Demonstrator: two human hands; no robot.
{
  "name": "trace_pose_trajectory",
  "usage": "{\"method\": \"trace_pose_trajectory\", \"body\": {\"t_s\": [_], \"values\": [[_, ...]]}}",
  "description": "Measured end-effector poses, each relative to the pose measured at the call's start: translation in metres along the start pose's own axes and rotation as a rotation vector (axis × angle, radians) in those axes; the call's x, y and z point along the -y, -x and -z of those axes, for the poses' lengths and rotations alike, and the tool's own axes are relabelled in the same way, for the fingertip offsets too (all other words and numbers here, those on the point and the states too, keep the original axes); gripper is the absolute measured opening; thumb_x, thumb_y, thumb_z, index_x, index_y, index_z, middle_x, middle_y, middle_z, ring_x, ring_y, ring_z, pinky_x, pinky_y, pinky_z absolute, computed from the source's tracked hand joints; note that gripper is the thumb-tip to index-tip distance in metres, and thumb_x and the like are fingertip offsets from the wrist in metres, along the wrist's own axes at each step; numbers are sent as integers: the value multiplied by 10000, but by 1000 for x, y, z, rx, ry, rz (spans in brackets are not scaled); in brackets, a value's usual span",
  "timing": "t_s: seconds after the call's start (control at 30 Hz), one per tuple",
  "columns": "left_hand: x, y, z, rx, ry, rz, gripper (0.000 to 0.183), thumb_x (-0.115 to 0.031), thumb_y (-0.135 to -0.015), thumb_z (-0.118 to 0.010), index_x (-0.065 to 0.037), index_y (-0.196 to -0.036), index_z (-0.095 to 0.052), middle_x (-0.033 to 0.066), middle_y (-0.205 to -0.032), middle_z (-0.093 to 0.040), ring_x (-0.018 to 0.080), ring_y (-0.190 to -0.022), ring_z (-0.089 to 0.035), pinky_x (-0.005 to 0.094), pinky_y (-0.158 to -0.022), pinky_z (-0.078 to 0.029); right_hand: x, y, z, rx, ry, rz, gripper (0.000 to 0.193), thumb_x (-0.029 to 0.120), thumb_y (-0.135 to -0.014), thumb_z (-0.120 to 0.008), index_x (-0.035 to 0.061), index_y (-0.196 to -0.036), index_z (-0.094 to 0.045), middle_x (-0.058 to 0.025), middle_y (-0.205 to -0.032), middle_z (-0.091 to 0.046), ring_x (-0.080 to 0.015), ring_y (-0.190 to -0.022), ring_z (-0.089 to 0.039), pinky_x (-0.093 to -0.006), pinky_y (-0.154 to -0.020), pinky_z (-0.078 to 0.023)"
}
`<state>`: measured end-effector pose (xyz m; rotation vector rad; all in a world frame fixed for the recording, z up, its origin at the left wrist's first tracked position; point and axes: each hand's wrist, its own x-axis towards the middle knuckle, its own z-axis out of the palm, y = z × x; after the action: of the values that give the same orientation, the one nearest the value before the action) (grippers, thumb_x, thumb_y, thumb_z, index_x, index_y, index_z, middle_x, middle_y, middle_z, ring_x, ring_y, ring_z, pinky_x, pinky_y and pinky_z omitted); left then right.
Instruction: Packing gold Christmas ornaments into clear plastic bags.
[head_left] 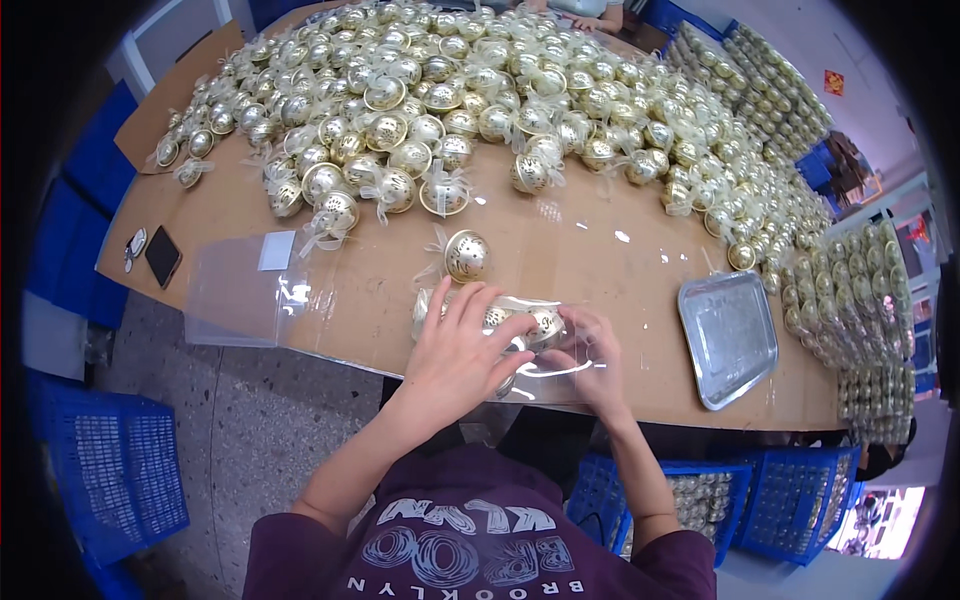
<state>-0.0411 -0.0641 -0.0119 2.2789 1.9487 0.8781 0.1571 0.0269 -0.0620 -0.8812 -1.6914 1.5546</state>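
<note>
Bright light — white glare streaking the clear bag (548,387) — fisheye-bent edges, 4 black corners.

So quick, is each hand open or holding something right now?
Left hand: open, spread over gold balls in clear plastic.
Right hand: partly curled at the plastic's right end; can't tell if it's gripping.

The round metal balls (467,255) are glossy pale gold, patterned with small dark marks, and the sheer ribbons (322,238) on them are whitish. The flat plastic pouch (545,388) is colourless and clear, streaked with white glare. The broad cardboard tabletop (620,285) is tan-brown. The shallow rectangular metal tray (728,335) is silver-grey. The short-sleeved cloth shirt (300,548) is deep purple, printed with white and greyish-blue lettering. The latticed plastic crate (115,470) is blue; the hard floor (250,430) is speckled grey.
</note>
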Motion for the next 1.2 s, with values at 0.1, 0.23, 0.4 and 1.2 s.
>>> {"method": "trace_pose_trajectory", "body": {"t_s": [0.1, 0.23, 0.4, 1.2], "values": [[0, 1, 0, 4, -28, -2, 333, -348, -848, -630, -247, -1164, -598, 125, -1192, -517, 301, -1196, -443, 527, -1095, -238, 4, 4, -4, -71, 697, 360, 597, 71, -682, -780, 33, -1240, -572, -137, -1175, -575, -318, -1046, -534, -407, -914, -439], [0, 1, 0, 28, -80, -60, 407, -324, -850, -626, -344, -1253, -572, 125, -1238, -488, 306, -1219, -431, 551, -1091, -238, 0, 1, -1, -60, 620, 422, 590, 104, -708, -764, 39, -1258, -561, -143, -1163, -585, -301, -984, -523, -370, -874, -433], [-1, 1, 1, 13, -71, -62, 388, -311, -826, -642, -325, -1211, -599, 115, -1217, -521, 288, -1181, -466, 540, -1088, -248, 13, -2, 22, 35, 1100, 333, 421, 107, -794, -689, 14, -1195, -599, -119, -1052, -619, -244, -884, -569, -323, -786, -461], [-2, -1, -2, -49, -63, -89, 356, -306, -852, -619, -357, -1205, -610, 101, -1235, -516, 282, -1178, -473, 529, -1070, -281, 31, -131, -18, 519, 761, 483, 632, 157, -722, -782, 105, -1285, -499, -97, -1110, -593, -180, -848, -609, -321, -695, -513]]}}
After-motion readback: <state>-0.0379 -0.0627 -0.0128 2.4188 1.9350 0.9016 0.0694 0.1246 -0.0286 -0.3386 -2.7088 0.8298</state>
